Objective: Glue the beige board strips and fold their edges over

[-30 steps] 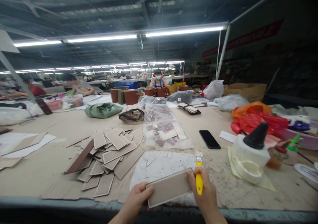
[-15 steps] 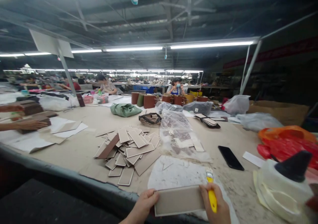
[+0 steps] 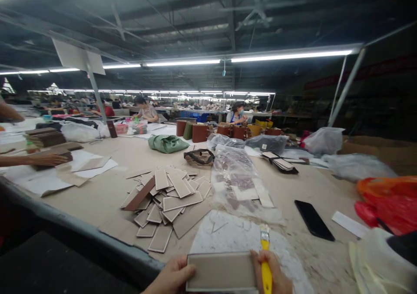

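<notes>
Rect. taupe panel [image 3: 222,271] held crosswise, yel. brush [image 3: 266,273] rt.

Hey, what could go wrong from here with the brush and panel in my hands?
The right hand holds both the panel and the yellow brush, so either might slip. The loosely overlapping heap of panels might slide if bumped. The black phone lies uncovered near the white sheet; drips might reach it, though whether the bristles are wet isn't clear.
</notes>
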Demonstrator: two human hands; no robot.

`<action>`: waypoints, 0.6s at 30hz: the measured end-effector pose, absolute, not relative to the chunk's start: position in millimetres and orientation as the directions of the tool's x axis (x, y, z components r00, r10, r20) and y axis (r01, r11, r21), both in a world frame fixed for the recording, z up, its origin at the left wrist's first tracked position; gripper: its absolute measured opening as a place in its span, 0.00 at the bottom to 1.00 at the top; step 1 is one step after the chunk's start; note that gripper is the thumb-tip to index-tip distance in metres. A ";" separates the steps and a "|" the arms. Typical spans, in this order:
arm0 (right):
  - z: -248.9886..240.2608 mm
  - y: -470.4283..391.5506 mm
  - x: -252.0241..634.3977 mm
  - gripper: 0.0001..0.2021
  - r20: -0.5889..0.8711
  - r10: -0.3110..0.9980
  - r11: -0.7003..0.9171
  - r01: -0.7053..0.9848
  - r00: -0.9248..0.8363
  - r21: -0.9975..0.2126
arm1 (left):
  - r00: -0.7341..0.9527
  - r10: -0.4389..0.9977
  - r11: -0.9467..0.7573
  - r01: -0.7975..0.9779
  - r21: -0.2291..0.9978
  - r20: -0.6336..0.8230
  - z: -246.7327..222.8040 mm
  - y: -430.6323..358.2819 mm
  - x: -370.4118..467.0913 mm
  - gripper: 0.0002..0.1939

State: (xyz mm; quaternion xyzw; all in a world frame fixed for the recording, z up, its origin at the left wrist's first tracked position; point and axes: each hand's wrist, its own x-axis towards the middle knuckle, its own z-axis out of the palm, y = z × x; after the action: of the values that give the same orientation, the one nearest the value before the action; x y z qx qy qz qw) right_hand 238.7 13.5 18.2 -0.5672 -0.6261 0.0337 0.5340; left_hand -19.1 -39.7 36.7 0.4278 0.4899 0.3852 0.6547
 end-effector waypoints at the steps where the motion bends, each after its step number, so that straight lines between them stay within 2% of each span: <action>1: 17.9 15.4 238.9 0.21 0.633 0.743 0.352 0.676 0.220 -0.648 | 0.188 0.928 0.336 -0.056 0.940 -0.321 38.5 -35.5 -24.6 0.31; 5: 16.0 22.5 249.3 0.21 0.574 0.747 0.254 0.655 0.334 -0.712 | -0.008 0.961 0.275 -0.079 0.958 -0.277 55.8 -9.2 -56.8 0.24; 7: 15.7 25.1 256.4 0.20 0.583 0.719 0.227 0.665 0.379 -0.712 | -0.169 0.956 0.209 -0.172 0.963 -0.238 71.2 10.3 -76.6 0.18; 10: 18.7 26.6 262.4 0.19 0.649 0.665 0.259 0.701 0.370 -0.665 | -0.444 0.862 0.085 -0.346 0.934 -0.243 95.5 40.3 -99.3 0.08; 11: 20.7 26.4 263.0 0.18 0.667 0.658 0.279 0.709 0.351 -0.648 | -0.469 0.841 0.070 -0.400 0.914 -0.270 101.5 48.4 -102.3 0.08; 13: 25.4 25.9 263.3 0.16 0.695 0.652 0.326 0.715 0.303 -0.618 | -0.393 0.854 0.123 -0.486 0.865 -0.342 107.1 60.3 -97.7 0.13; 15: 29.9 25.7 264.1 0.14 0.721 0.638 0.373 0.711 0.270 -0.596 | -0.219 0.879 0.277 -0.490 0.827 -0.424 102.7 67.7 -77.7 0.20; 17: 33.1 26.1 266.2 0.12 0.740 0.615 0.391 0.710 0.272 -0.586 | -0.069 0.881 0.421 -0.335 0.843 -0.467 89.6 74.5 -44.1 0.23; 18: 34.0 26.5 267.8 0.11 0.746 0.605 0.387 0.715 0.279 -0.582 | 0.003 0.893 0.444 -0.177 0.878 -0.451 81.0 79.1 -23.8 0.22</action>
State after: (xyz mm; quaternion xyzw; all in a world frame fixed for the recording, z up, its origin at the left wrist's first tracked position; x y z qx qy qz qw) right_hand 267.8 26.5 34.0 -0.5514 -0.5984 -0.0477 0.5793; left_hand -23.8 79.1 81.0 0.3160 0.5660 0.4220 0.6338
